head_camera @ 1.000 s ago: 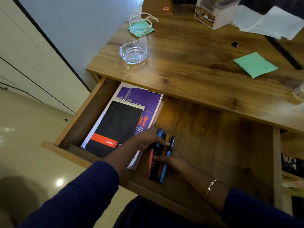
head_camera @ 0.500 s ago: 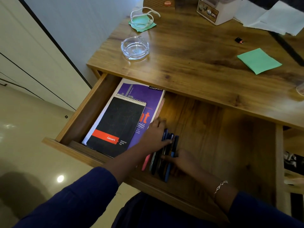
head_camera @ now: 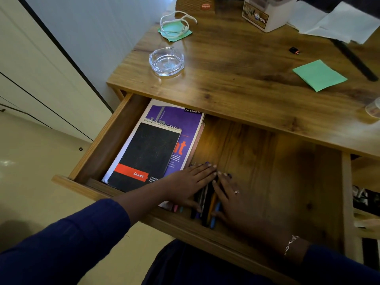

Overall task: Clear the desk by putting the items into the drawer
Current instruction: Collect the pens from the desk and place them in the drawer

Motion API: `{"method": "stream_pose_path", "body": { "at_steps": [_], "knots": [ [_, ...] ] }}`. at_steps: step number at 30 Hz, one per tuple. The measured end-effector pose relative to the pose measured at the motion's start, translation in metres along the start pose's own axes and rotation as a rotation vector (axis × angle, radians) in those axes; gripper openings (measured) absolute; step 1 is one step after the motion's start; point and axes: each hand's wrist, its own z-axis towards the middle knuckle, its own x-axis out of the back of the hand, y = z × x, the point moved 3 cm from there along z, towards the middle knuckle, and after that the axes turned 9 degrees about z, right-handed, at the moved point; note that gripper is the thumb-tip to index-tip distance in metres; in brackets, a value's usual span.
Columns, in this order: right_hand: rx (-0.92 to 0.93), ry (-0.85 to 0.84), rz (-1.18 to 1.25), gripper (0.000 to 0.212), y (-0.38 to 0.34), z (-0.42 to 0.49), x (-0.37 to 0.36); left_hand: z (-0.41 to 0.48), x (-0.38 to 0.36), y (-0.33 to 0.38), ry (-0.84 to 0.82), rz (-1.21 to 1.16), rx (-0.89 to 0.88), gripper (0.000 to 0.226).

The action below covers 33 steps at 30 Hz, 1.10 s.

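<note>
The presumably light, rigid, roll-prone bundle of slim coloured plastic pens, laid in the open wooden drawer, is bracketed by the flat, straight-fingered left hand and right hand, and is judged best gathered at mid-barrel.

"luxor" on pad, "classmate" on notebook

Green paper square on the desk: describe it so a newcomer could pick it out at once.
Look at the wooden desk top above the open drawer. Near its right edge, in front of the white papers, lies the green paper square, flat and plain. Unlike the green face mask at the far left, it has no white loops and lies beside a long black strip.
</note>
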Motion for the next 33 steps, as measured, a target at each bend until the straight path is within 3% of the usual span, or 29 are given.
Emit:
{"method": "stream_pose_path", "body": {
  "at_steps": [8, 13, 18, 22, 25, 27, 29, 33],
  "knots": [
    [-0.082, -0.149, -0.022, 0.077, -0.005, -0.003, -0.006, -0.007, -0.004, -0.003, -0.008, 0.040, -0.055, 0.094],
    [-0.075, -0.158, -0.050, 0.087, -0.005, -0.007, -0.008, -0.012, -0.001, -0.008, 0.004, 0.021, -0.115, 0.085],
    [-0.155, -0.186, 0.007, 0.093, -0.004, -0.005, -0.007, -0.012, -0.004, -0.009, 0.081, -0.041, -0.074, 0.093],
    [-0.190, -0.134, -0.026, 0.084, -0.011, -0.003, -0.010, -0.012, 0.003, -0.009, 0.112, -0.140, -0.074, 0.086],
    [-0.201, -0.046, 0.073, 0.075, -0.011, 0.001, -0.005, -0.011, 0.015, -0.015, 0.247, -0.329, 0.103, 0.080],
    [-0.225, 0.061, 0.235, 0.067, -0.008, 0.011, 0.009, -0.004, 0.018, -0.019, 0.233, -0.324, 0.154, 0.077],
    [-0.314, 0.041, 0.359, 0.056, 0.001, 0.020, 0.021, 0.003, 0.016, -0.018, 0.185, -0.340, 0.158, 0.076],
    [-0.362, 0.104, 0.375, 0.037, 0.017, 0.030, 0.028, 0.004, 0.014, -0.016, 0.173, -0.411, 0.162, 0.068]
  ]
}}
